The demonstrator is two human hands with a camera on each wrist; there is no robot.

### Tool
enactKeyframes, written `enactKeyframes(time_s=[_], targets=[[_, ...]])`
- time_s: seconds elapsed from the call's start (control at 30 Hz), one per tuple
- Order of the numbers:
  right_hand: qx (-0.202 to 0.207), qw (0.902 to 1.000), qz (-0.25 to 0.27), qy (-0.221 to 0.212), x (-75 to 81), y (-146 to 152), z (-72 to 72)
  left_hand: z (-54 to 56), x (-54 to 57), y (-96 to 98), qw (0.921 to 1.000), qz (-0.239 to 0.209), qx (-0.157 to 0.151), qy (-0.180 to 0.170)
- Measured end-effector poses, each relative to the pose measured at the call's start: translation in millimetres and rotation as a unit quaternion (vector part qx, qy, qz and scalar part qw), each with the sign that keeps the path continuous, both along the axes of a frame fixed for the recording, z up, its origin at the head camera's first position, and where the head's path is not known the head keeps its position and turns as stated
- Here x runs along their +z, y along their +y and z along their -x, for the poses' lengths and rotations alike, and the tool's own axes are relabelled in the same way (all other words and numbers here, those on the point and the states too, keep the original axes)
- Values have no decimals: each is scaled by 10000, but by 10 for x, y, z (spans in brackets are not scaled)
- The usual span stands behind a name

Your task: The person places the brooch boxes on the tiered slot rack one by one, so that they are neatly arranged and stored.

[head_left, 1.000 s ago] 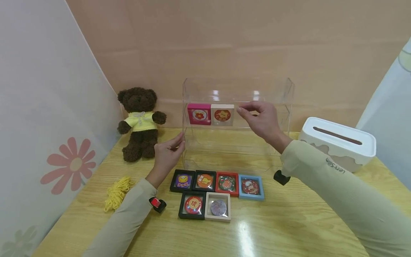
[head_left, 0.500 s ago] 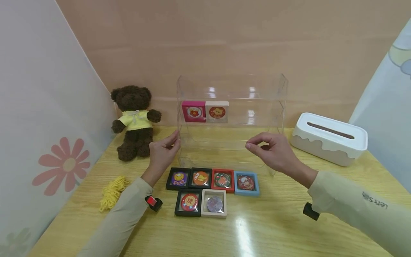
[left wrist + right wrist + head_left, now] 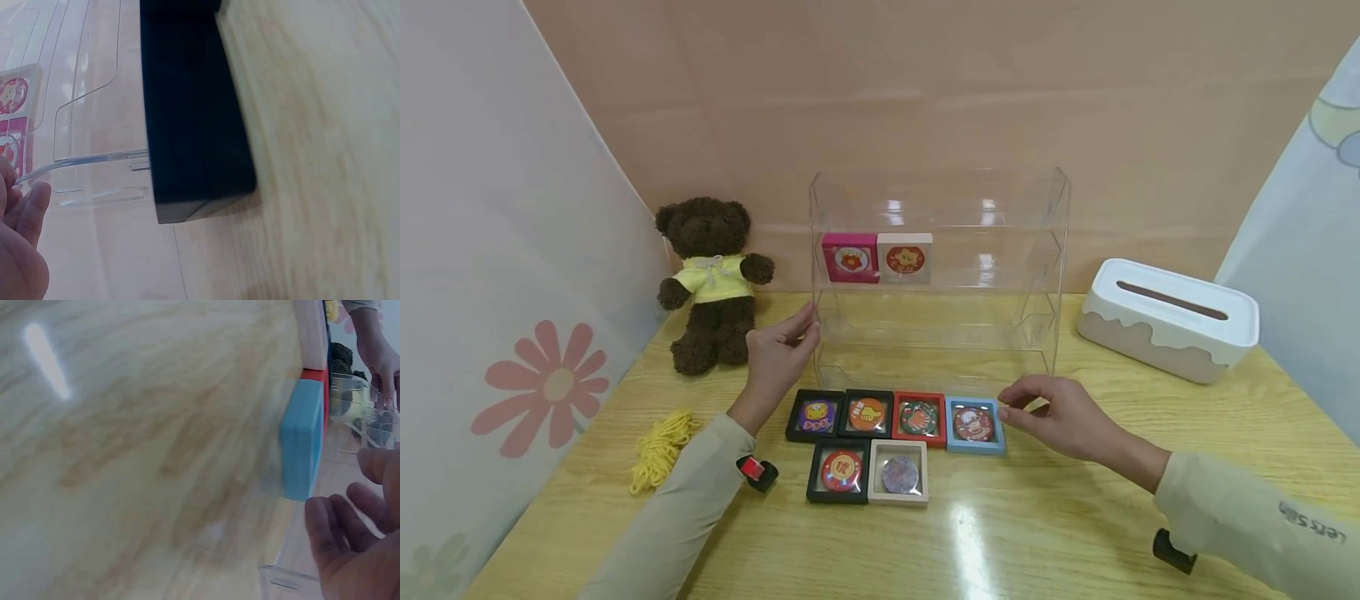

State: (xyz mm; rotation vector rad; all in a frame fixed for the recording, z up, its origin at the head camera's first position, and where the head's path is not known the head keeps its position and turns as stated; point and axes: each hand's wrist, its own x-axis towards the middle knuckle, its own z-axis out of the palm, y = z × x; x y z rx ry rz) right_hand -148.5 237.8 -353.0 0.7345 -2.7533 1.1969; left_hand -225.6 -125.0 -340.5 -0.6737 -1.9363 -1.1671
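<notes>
My left hand [image 3: 775,354] pinches the left side edge of a clear tiered display rack [image 3: 940,337]; in the left wrist view its fingertips meet the transparent panel. At the right end of the front row lies a light blue square frame [image 3: 301,440] with a round badge inside. Beside its right edge is my right hand [image 3: 1060,417], thumb and fingers apart in the right wrist view, holding nothing. Whether a fingertip touches the frame I cannot tell. A pink frame [image 3: 831,271] and a cream frame [image 3: 886,242] stand side by side on one rack tier.
Left of the blue frame lie a red frame [image 3: 919,442] and several black frames [image 3: 865,433], with a cream frame [image 3: 898,502] nearer me. A teddy bear [image 3: 711,279] and yellow yarn [image 3: 662,450] are at left, a tissue box [image 3: 1172,308] at right.
My right hand has come away from the cream frame on the rack and moved down to the blue frame on the table. My left hand keeps its place on the rack's edge.
</notes>
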Motion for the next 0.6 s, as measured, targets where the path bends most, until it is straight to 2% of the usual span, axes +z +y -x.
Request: enactKeyframes(time_s=[0.13, 0.33, 0.6], targets=[[112, 9994, -312, -117, -62, 23, -23, -1, 10, 3, 10000, -16, -13, 10], [287, 9977, -458, -419, -116, 47, -17, -10, 26, 8, 10000, 16, 21, 55], [326, 9970, -582, -386, -152, 44, -4, -15, -1, -4, 10000, -17, -52, -37]])
